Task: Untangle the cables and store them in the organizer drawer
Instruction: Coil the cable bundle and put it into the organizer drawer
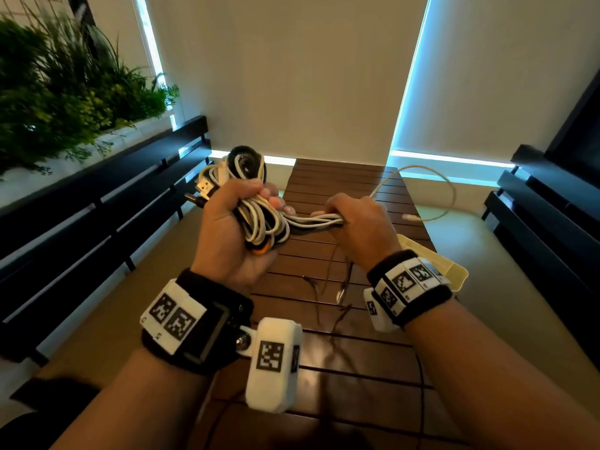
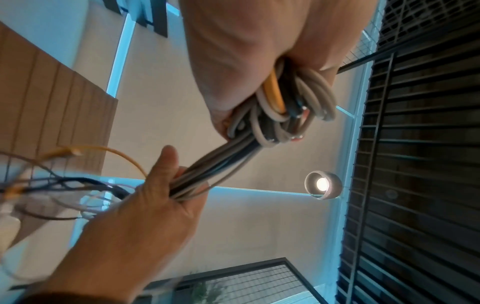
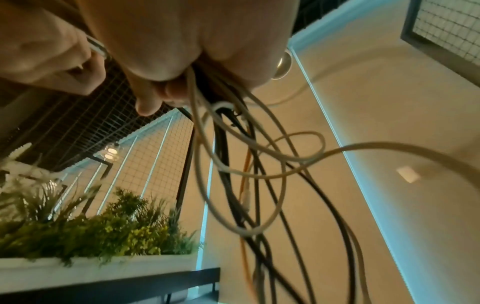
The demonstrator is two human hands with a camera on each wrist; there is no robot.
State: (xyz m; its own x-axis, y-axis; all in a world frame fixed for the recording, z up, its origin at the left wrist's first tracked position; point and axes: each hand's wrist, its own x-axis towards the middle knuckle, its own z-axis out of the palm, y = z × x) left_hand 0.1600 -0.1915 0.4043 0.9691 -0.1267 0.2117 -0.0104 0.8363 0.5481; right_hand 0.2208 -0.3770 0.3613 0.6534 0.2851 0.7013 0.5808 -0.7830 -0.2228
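Note:
A tangled bundle of white, black and orange cables [image 1: 250, 203] is held up above the brown slatted table [image 1: 357, 319]. My left hand [image 1: 237, 222] grips the coiled mass [image 2: 285, 111], with USB plugs [image 1: 203, 188] sticking out at its left. My right hand [image 1: 354, 222] is closed round several strands [image 1: 311, 220] stretched from the bundle. A white cable [image 1: 448, 190] loops out to the right of that hand, its plug [image 1: 410, 217] hanging free. Loose loops [image 3: 246, 164] dangle below the right hand. A pale yellow organizer tray [image 1: 454, 271] lies behind my right wrist, mostly hidden.
Thin dark cords [image 1: 334, 287] lie on the table under my hands. Dark slatted benches [image 1: 97, 206] run along both sides of the table. A white planter with green plants [image 1: 65, 92] stands at the left. Blinds [image 1: 292, 76] close off the far end.

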